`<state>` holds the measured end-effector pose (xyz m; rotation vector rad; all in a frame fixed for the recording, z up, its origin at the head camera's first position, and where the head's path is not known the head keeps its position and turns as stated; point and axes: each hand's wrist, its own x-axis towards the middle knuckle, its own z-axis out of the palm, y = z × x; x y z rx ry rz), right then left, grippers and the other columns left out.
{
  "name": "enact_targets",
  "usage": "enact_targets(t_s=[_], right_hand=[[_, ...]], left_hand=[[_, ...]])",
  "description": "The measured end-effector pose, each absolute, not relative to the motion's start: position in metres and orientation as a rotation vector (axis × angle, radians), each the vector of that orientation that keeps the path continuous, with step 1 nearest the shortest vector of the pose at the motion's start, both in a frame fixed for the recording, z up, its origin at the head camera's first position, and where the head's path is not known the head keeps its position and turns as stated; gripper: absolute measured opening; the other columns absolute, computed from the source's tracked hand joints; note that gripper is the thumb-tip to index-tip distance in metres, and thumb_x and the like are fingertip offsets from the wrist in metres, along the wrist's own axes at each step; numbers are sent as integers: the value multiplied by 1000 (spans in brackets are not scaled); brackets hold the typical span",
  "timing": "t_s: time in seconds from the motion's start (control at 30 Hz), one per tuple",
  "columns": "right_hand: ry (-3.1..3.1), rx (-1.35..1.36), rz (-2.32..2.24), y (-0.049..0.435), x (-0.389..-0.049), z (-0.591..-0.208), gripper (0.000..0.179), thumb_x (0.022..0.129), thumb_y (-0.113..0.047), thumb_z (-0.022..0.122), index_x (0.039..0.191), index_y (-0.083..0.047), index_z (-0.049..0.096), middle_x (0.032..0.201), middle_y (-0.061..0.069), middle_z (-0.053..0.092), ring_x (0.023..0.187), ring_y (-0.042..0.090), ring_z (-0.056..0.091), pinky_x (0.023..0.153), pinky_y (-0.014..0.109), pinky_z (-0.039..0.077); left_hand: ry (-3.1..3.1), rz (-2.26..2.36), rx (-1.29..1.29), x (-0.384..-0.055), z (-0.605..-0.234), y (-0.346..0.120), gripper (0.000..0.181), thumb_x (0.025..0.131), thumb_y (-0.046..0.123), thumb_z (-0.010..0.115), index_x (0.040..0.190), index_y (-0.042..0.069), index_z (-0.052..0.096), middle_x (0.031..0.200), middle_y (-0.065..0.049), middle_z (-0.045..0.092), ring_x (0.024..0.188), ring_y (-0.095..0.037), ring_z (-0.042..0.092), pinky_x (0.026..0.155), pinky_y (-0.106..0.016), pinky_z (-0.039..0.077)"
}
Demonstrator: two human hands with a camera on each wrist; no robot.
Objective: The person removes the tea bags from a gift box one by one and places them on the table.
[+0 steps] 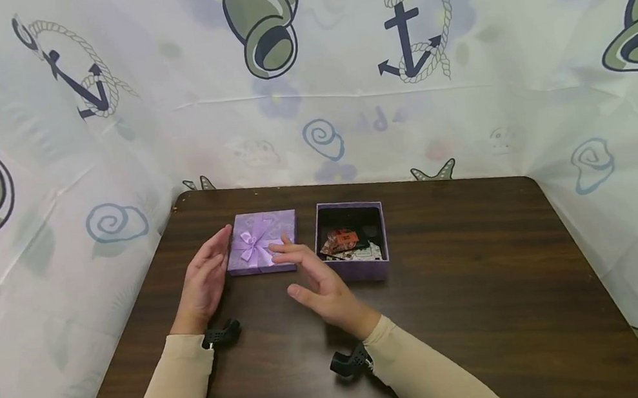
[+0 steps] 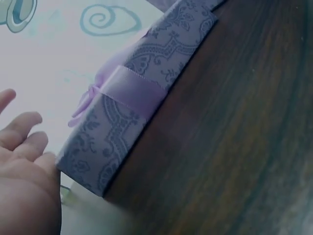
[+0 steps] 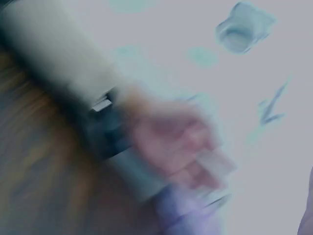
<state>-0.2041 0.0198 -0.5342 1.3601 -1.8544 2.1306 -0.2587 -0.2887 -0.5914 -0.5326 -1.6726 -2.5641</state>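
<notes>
A square purple patterned box lid (image 1: 277, 223) with a lilac ribbon bow (image 1: 254, 246) lies on the table. My left hand (image 1: 204, 285) stands along its left side, fingers extended; in the left wrist view the hand (image 2: 27, 171) meets the lid's corner (image 2: 93, 161), though contact is hard to tell. Over the lid's right part hovers my right hand (image 1: 332, 295), fingers spread and holding nothing. To the right sits the uncovered purple box (image 1: 361, 271), dark inside, with a red-orange packet (image 1: 347, 240) and black-and-white pieces (image 1: 365, 252) in it. Blur fills the right wrist view.
The dark wooden table (image 1: 468, 287) has rounded far corners. A white cloth (image 1: 356, 111) printed with anchors, shells and starfish hangs behind it and down both sides. Black wrist cameras (image 1: 223, 333) are strapped at both sleeve ends.
</notes>
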Motion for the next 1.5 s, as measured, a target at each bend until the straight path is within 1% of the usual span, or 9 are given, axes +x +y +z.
enact_targets(t_s=[0.2,0.37,0.5,0.67,0.87,1.0,1.2,1.4,1.5], right_hand=[[-2029,1279,1774,60,-208,-475,42,111,-19,63,151,-10,56,164,9,52,169,32,27,138,49,21],[-2071,1103,1732,89,-215,-460,40,107,-5,65,146,-4,59,155,15,58,159,30,44,130,39,38],[-2074,1016,1782,103,-221,-459,37,108,-1,60,146,0,58,151,18,59,150,30,53,125,43,45],[-2114,904,1787,114,-225,-459,35,110,-3,59,146,-5,59,148,13,61,140,29,58,119,47,50],[-2142,825,1804,119,-230,-462,34,110,-4,59,145,-4,59,147,14,62,135,30,61,112,30,53],[-2140,804,1796,120,-236,-468,33,110,-3,60,143,-1,61,144,16,63,135,30,60,112,30,52],[-2216,723,1767,120,-244,-479,30,111,-10,62,140,-3,64,141,13,64,130,29,63,108,37,55],[-2334,623,1715,120,-256,-495,31,112,-17,64,140,-4,64,140,11,66,130,29,66,107,48,56],[-2363,587,1715,119,-260,-502,31,111,-19,64,139,-5,66,139,11,66,128,29,66,104,47,57]], left_hand=[[-1621,-2576,-661,-258,-581,-284,55,112,-6,25,166,-14,24,178,-27,23,171,-31,18,140,-39,8],[-1627,-2514,-758,-250,-564,-273,56,110,-8,29,166,-15,25,177,-29,23,170,-34,19,139,-37,14],[-1686,-2461,-875,-243,-540,-256,60,108,-9,33,167,-12,23,179,-28,21,170,-34,19,137,-32,20],[-1836,-2377,-926,-249,-511,-225,65,110,-6,41,172,-3,20,180,-26,20,170,-37,18,137,-33,22],[-2135,-2203,-879,-257,-497,-187,74,111,3,57,175,12,20,184,-7,21,172,-27,15,139,-43,11],[-2287,-2096,-794,-263,-499,-162,81,110,14,66,176,24,20,185,0,14,172,-21,11,139,-50,7],[-2572,-1782,-626,-266,-515,-125,95,104,36,77,174,45,14,187,0,-1,172,-29,3,135,-66,13],[-2692,-1663,-602,-265,-538,-104,112,95,53,83,175,42,5,186,-9,-4,172,-35,0,131,-74,17],[-2727,-1619,-609,-265,-545,-99,121,90,65,83,176,40,2,186,-7,-8,172,-36,1,131,-73,19]])
